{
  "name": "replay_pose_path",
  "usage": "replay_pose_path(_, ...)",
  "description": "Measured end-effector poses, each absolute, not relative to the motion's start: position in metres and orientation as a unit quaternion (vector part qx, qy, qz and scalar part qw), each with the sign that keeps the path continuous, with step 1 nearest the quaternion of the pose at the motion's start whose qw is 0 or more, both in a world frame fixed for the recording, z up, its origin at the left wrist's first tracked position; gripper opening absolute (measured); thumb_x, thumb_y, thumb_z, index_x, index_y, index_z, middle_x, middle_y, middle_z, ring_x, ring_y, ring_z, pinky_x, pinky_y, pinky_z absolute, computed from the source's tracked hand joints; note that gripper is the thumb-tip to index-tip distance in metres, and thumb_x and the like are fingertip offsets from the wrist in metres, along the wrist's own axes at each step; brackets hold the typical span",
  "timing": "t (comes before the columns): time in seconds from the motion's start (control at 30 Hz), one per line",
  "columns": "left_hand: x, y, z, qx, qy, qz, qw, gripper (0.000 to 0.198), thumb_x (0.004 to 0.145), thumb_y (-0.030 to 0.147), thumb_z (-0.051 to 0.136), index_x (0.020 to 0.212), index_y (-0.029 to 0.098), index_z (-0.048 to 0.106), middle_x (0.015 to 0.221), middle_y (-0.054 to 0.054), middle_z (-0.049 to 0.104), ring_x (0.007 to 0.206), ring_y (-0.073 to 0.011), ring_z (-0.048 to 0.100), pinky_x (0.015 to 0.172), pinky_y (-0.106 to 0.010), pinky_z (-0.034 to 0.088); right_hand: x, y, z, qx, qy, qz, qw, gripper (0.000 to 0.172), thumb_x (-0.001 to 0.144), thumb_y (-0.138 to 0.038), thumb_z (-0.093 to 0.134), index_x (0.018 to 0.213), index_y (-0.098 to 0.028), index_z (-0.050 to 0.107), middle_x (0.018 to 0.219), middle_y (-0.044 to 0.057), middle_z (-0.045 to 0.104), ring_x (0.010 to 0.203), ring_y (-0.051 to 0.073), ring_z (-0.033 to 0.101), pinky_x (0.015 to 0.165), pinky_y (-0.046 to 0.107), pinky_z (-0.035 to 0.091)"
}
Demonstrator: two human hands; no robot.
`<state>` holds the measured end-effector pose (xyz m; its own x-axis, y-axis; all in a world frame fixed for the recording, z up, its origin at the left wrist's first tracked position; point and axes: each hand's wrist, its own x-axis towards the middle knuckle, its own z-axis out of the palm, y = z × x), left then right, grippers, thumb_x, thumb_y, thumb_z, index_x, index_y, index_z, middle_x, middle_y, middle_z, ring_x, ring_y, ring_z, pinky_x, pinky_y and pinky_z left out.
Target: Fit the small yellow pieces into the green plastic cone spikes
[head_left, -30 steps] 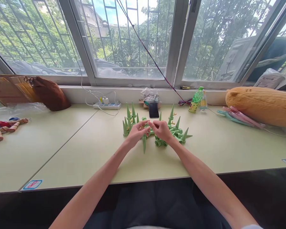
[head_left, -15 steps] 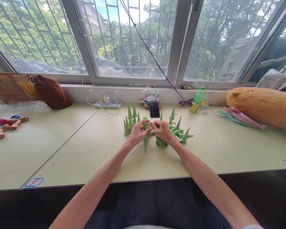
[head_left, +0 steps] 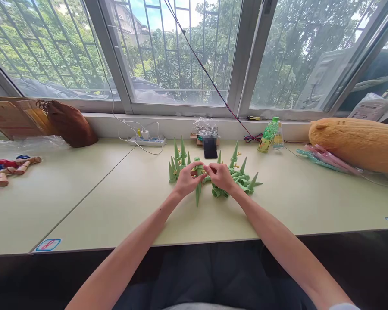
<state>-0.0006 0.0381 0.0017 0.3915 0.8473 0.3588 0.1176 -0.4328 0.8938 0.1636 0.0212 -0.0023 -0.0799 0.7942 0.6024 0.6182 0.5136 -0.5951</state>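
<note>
My left hand (head_left: 190, 179) is closed around a green plastic watering spike (head_left: 197, 197), held upright with its pointed end down over the table. Beside it, my right hand (head_left: 220, 176) is pinched, its fingertips meeting the side of that spike near a yellowish bit; what sits between them is too small to make out. Several green spikes with yellow valves (head_left: 176, 151) stand on their wide ends behind my left hand. More spikes (head_left: 234, 154) stand behind my right hand, around a heap of green tubular pieces (head_left: 241, 177) lying on the table.
Behind the spikes lies a black phone (head_left: 210, 148) by crumpled plastic. A power strip (head_left: 148, 141), a green-capped bottle (head_left: 268, 135) and a brown bag (head_left: 70, 125) line the window wall. Wooden toys (head_left: 22, 167) lie far left, a tan plush cushion (head_left: 358, 144) far right.
The whole view has shifted very slightly. Both hands keep the same grip and place at the spike; nothing else has visibly moved.
</note>
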Motion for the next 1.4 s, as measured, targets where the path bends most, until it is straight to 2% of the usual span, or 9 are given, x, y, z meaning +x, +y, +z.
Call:
replay_pose_path(0.3,0.0005,0.0374,0.0026,0.713,0.331,0.455,0.419,0.05,0.068,0.034,0.075,0.113,0.015,0.065,0.077,-0.003,0.06,0.065,-0.0133,0.055,0.066,-0.028,0.05,0.1639,0.0225,-0.0032,-0.491,-0.727,0.088,0.472,0.05,0.093,-0.053,0.041,0.056,-0.02,0.032,0.051,-0.004,0.033,0.052,0.01,0.027,0.052,0.026,0.022)
replay_pose_path(0.57,0.0018,0.0365,-0.0002,0.746,0.327,0.467,0.345,0.042,0.074,0.034,0.071,0.113,0.018,0.065,0.106,-0.009,0.063,0.07,-0.0122,0.054,0.068,-0.028,0.051,0.1642,0.0243,-0.0037,-0.501,-0.733,0.072,0.454,0.053,0.095,-0.053,0.036,0.054,-0.019,0.03,0.049,-0.003,0.032,0.051,0.01,0.024,0.052,0.027,0.021)
replay_pose_path(0.73,0.0027,0.0359,0.0001,0.743,0.328,0.475,0.339,0.041,0.073,0.034,0.072,0.111,0.019,0.066,0.11,-0.008,0.063,0.066,-0.0108,0.052,0.066,-0.027,0.051,0.1644,0.025,-0.0042,-0.511,-0.73,0.079,0.447,0.056,0.095,-0.056,0.034,0.053,-0.019,0.03,0.049,-0.003,0.031,0.051,0.01,0.024,0.052,0.027,0.021)
replay_pose_path(0.87,0.0032,0.0375,-0.0009,0.738,0.332,0.481,0.336,0.042,0.073,0.034,0.072,0.111,0.019,0.066,0.112,-0.009,0.063,0.07,-0.0123,0.054,0.068,-0.027,0.051,0.1645,0.0239,-0.0025,-0.513,-0.721,0.095,0.456,0.053,0.094,-0.056,0.038,0.056,-0.019,0.039,0.05,-0.003,0.037,0.052,0.01,0.03,0.052,0.026,0.024)
replay_pose_path(0.97,0.0035,0.0379,-0.0017,0.739,0.336,0.483,0.327,0.041,0.074,0.034,0.071,0.112,0.019,0.066,0.112,-0.009,0.063,0.07,-0.0122,0.054,0.067,-0.027,0.05,0.165,0.022,-0.0008,-0.502,-0.725,0.114,0.457,0.042,0.092,-0.051,0.045,0.066,-0.018,0.052,0.053,-0.003,0.047,0.052,0.011,0.037,0.053,0.025,0.028)
replay_pose_path(1.03,0.0036,0.0379,-0.0022,0.745,0.339,0.482,0.314,0.04,0.076,0.035,0.07,0.113,0.019,0.066,0.11,-0.009,0.063,0.068,-0.0114,0.053,0.065,-0.026,0.05,0.1653,0.0214,-0.0005,-0.492,-0.731,0.123,0.456,0.036,0.091,-0.046,0.048,0.07,-0.018,0.055,0.057,-0.002,0.052,0.053,0.011,0.04,0.055,0.024,0.03)
replay_pose_path(1.23,0.0029,0.0381,-0.0034,0.773,0.341,0.463,0.267,0.038,0.081,0.034,0.065,0.115,0.019,0.064,0.11,-0.009,0.061,0.065,-0.0103,0.052,0.063,-0.026,0.049,0.1651,0.0235,-0.0025,-0.497,-0.734,0.107,0.451,0.033,0.091,-0.038,0.048,0.064,-0.019,0.049,0.055,-0.002,0.049,0.052,0.011,0.037,0.054,0.024,0.028)
replay_pose_path(1.4,0.0024,0.0362,-0.0015,0.785,0.334,0.458,0.251,0.037,0.08,0.032,0.065,0.115,0.018,0.064,0.109,-0.009,0.061,0.066,-0.0108,0.054,0.063,-0.026,0.05,0.1645,0.0247,-0.0026,-0.508,-0.738,0.086,0.437,0.04,0.093,-0.038,0.042,0.058,-0.019,0.037,0.051,-0.003,0.041,0.051,0.01,0.031,0.053,0.025,0.024)
